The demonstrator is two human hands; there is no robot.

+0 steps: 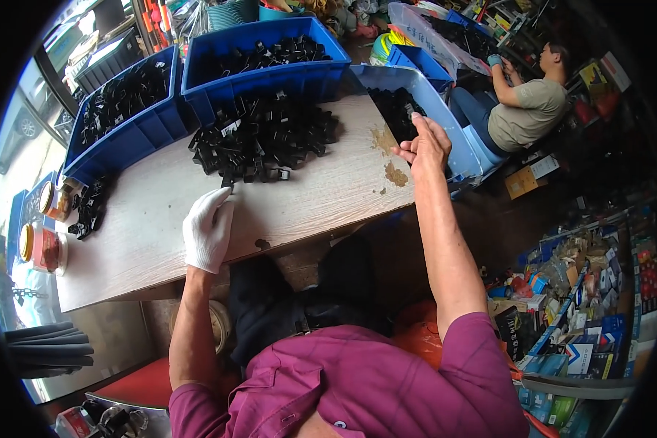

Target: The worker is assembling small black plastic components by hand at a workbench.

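Note:
My left hand [209,228], in a white knit glove, has its thumb and fingers drawn together at the near edge of a heap of small black plastic clips [263,135]. One black clip [228,177] is at its fingertips. My bare right hand [426,146] is over the near side of a light blue bin [445,120] at the table's right end. Its fingers are stretched forward and apart, with nothing visible in them. Black parts [396,109] lie inside that bin.
Two dark blue crates [270,80] of black parts stand along the table's [314,197] far side. A smaller black pile [89,208] and two lidded jars [45,247] are at the left. Beyond the bin, another person [533,102] sits. Packed shelves [584,314] stand at right.

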